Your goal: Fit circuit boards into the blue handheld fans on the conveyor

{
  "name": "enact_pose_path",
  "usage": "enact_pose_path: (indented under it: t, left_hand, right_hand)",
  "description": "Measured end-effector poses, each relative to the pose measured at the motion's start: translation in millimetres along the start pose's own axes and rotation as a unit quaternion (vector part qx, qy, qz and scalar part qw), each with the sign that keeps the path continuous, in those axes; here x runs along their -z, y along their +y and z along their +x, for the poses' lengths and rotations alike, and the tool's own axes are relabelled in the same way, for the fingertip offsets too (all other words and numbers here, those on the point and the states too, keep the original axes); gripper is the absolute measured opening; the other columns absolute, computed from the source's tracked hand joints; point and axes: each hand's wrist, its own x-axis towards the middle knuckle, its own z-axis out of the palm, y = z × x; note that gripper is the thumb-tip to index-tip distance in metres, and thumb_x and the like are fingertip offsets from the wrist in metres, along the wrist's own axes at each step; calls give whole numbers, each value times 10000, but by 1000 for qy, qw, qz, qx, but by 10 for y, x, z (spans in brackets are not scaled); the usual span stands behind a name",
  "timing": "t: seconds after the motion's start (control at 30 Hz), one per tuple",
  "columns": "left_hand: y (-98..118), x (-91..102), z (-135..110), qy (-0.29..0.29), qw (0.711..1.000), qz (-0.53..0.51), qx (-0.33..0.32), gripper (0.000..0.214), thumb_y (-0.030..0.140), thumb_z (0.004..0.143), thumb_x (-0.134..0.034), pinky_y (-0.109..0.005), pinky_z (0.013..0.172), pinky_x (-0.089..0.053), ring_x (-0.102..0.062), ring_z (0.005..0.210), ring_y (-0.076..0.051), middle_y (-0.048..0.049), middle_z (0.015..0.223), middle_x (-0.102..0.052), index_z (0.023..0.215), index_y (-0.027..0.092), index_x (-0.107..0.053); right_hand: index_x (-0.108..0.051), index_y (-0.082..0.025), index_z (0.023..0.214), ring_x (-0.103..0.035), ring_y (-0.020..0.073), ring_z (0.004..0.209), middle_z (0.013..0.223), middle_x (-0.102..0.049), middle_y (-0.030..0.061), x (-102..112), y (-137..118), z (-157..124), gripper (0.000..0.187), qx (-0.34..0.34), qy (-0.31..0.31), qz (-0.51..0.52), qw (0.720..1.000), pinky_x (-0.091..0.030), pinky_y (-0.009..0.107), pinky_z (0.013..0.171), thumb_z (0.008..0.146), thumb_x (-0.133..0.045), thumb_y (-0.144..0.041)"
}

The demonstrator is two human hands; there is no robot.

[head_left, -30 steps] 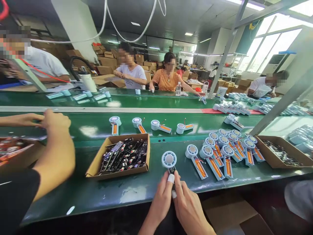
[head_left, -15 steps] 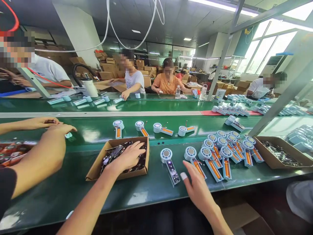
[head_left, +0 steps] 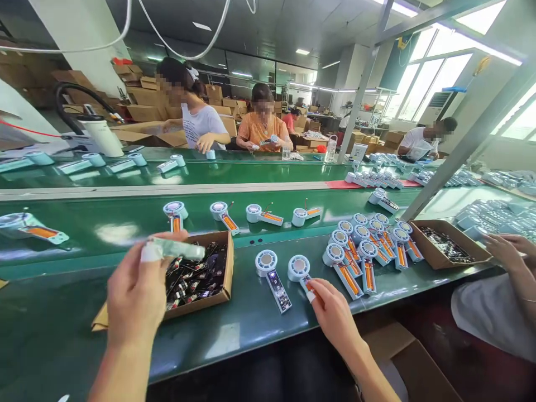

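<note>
My left hand [head_left: 136, 290] is raised at the near left side of a cardboard box [head_left: 228, 271] of small black circuit boards [head_left: 196, 285]. Its fingers pinch a pale, blurred circuit board [head_left: 184, 249]. With thumb and fingers, my right hand [head_left: 335, 312] grips the handle end of a light-blue fan housing [head_left: 298, 268], which lies on the green bench. Just left of it lies another fan housing [head_left: 266, 261], with a dark circuit board [head_left: 278, 290] in its handle. A cluster of fan housings [head_left: 360, 251] with orange strips in their handles sits to the right.
Several fan housings [head_left: 263, 214] line the green belt [head_left: 125, 234] behind the box. A second box of boards [head_left: 444, 262] stands at right, near another person's hands [head_left: 502, 248]. A slanted metal post [head_left: 456, 151] rises there. Several people work across the belt.
My left hand has come up out of the box with a circuit board. My right hand has closed on a fan housing, now nearer the finished-looking one. The view has swung right.
</note>
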Motion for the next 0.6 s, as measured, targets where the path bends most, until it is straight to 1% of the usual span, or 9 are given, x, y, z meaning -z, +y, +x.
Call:
enact_pose_path:
  t: [0.03, 0.07, 0.1, 0.2, 0.27, 0.33, 0.43, 0.5, 0.6]
  left_hand:
    - [30, -90, -190, 3, 997, -67, 30, 314, 559, 948, -513, -422, 1030, -510, -691, 1119, -241, 6, 1012, -770, 1081, 295, -620]
    - [43, -200, -399, -19, 993, -93, 66, 345, 583, 906, -576, -391, 913, -565, -734, 948, -233, 5, 868, -766, 1038, 270, -638]
    - [39, -325, -621, -66, 987, -97, 105, 397, 604, 883, -600, -363, 803, -585, -732, 801, -221, 3, 763, -740, 1034, 240, -653]
    - [-45, -720, -1251, -218, 948, -123, 196, 463, 608, 912, -541, -292, 628, -547, -622, 562, -149, 30, 655, -623, 1075, 194, -669]
    - [-136, -923, -1533, -290, 921, -114, 234, 492, 608, 930, -483, -251, 493, -484, -561, 509, -134, 29, 668, -594, 1130, 193, -654]
    - [-235, -1025, -1659, -300, 923, -60, 235, 462, 564, 931, -478, -282, 581, -543, -637, 628, -170, -26, 792, -670, 1150, 195, -647]
    - [-372, -973, -1636, -275, 940, 48, 198, 414, 489, 908, -483, -410, 845, -580, -715, 893, -261, -120, 1046, -747, 1138, 198, -667]
    - [-441, -846, -1578, -262, 947, 94, 162, 417, 479, 890, -467, -466, 924, -562, -718, 997, -307, -144, 1103, -760, 1098, 199, -697]
    - [-498, -640, -1540, -239, 956, 126, 117, 429, 489, 883, -458, -464, 946, -563, -717, 1057, -322, -139, 1116, -769, 1070, 207, -723]
  right_hand:
    - [-699, -202, 1153, -692, 241, 1042, 1153, -718, 102, 23, -37, -14, 335, -19, -12, 47, 999, -568, 352, 895, 938, -453, -129]
    - [-722, -207, 1104, -700, 229, 1004, 1099, -734, 86, 49, -68, -19, 307, -39, -27, 89, 995, -566, 337, 879, 939, -469, -149]
    - [-739, -207, 1064, -705, 220, 961, 1051, -744, 76, 73, -88, -16, 287, -60, -42, 127, 989, -570, 324, 848, 937, -485, -170]
    - [-763, -186, 1006, -699, 195, 791, 935, -749, 64, 103, -84, 23, 260, -132, -67, 231, 962, -582, 289, 686, 915, -527, -245]
    - [-763, -173, 1003, -677, 174, 682, 858, -740, 51, 102, -55, 48, 263, -169, -70, 294, 938, -580, 277, 613, 898, -558, -300]
    - [-761, -174, 997, -676, 171, 660, 830, -738, 45, 115, -41, 56, 266, -178, -70, 331, 924, -592, 289, 623, 893, -574, -333]
    - [-767, -194, 977, -706, 224, 905, 1042, -738, 92, 191, -58, 19, 241, -133, -38, 283, 949, -601, 336, 773, 906, -563, -300]
    - [-768, -220, 1012, -675, 234, 1041, 1196, -692, 100, 259, -69, -33, 250, -97, -31, 220, 970, -582, 351, 862, 911, -541, -243]
    - [-681, -265, 1254, -674, 195, 963, 1237, -674, 77, 329, -52, -108, 393, -105, -72, 170, 977, -586, 332, 835, 889, -553, -195]
